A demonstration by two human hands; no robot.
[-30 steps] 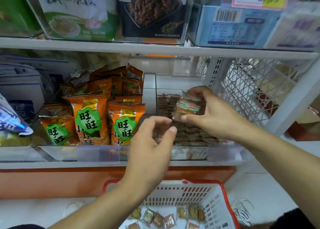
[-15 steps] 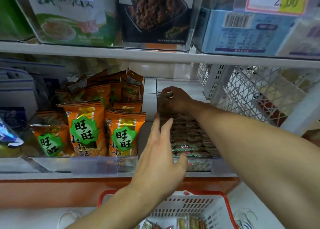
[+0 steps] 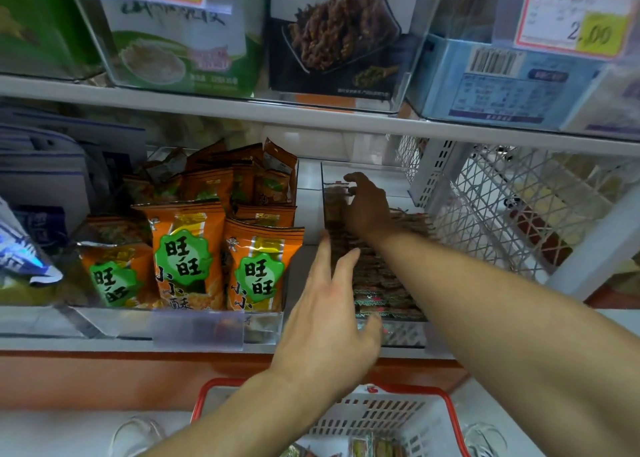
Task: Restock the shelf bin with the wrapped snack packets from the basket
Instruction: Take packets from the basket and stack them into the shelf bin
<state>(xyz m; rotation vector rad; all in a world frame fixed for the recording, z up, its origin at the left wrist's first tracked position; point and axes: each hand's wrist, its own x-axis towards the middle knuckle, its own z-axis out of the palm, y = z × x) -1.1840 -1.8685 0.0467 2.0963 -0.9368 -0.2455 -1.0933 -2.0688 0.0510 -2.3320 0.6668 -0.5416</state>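
The clear shelf bin (image 3: 405, 333) sits on the middle shelf and holds rows of wrapped snack packets (image 3: 381, 283). My right hand (image 3: 367, 207) reaches deep into the bin, in shadow. Its thumb and fingers curl round a packet at the back end of the row. My left hand (image 3: 329, 318) hovers at the bin's front left corner with straight, spread fingers and holds nothing. Below, the white basket with a red rim (image 3: 446, 397) holds more wrapped packets (image 3: 377, 448), partly cut off by the frame's bottom edge.
Orange snack bags (image 3: 187, 255) fill the neighbouring bin on the left. A white wire mesh divider (image 3: 502, 214) stands to the right of the bin. The upper shelf (image 3: 311, 113) with boxed goods and price tags hangs low over the bin.
My right hand carried a packet from the bin's front to its back end. My left hand straightened its fingers and stayed near the bin's front left corner.
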